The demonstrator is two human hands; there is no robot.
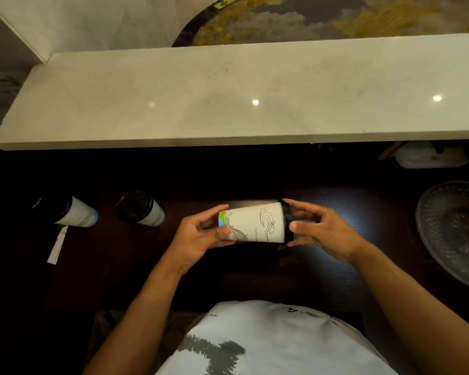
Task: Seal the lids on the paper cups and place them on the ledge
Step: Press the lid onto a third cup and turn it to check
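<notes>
While the dark counter (255, 269) holds most of the stock, entries run left to right. Item 1: paper cup (73, 212), black lid on, standing at far left with a slip of paper (57, 246) just beside it. Item 2: second lidded cup (144, 208), near the first. Item 3: cup in hand (255, 224), held sideways above the counter, base to the left, black lid (289, 221) to the right. Left hand (201, 236) — fingers and thumb curled round the base end. Right hand (320, 231) — fingers and thumb bent round the lid's rim, thumb tip on its edge. Item 4: glass dish (450, 228), far right, cut off by the frame. Pale ledge (228, 104) beyond carries no cups.

Handling note: judged best to brace the base firmly and press round the whole rim, then turn the cup upright before lifting it to the ledge.

Unclear: whether the lid is fully seated; the objects under the ledge at right; the lids of items 1 and 2, lost in shadow.
</notes>
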